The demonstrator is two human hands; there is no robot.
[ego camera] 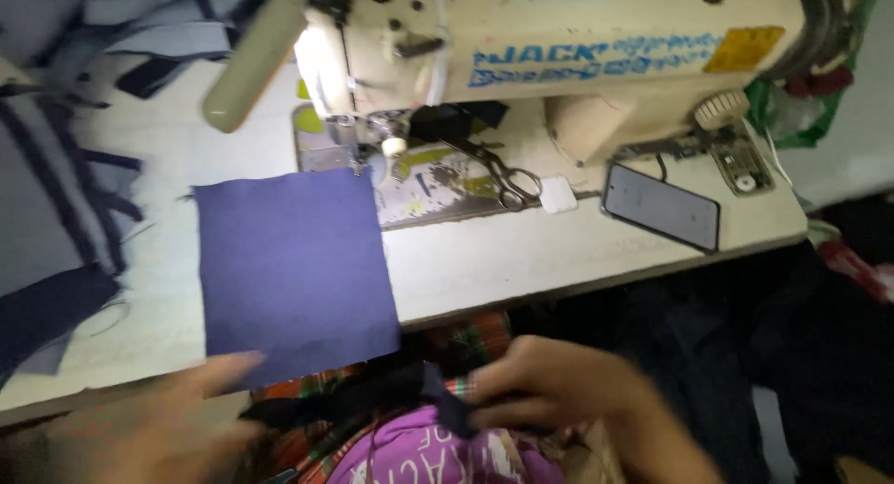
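Observation:
A square piece of dark blue fabric lies flat on the white sewing table, its far corner close to the needle of the cream sewing machine. My left hand is blurred at the table's front edge, fingers reaching to the square's near edge. Below the table edge, over my lap, my right hand pinches a narrow dark fabric strip that runs leftward toward my left hand.
Scissors lie on the machine bed, with a small white block beside them. A dark phone rests at the table's right. Grey and navy fabric pieces are heaped at the left. A green bag hangs at the right.

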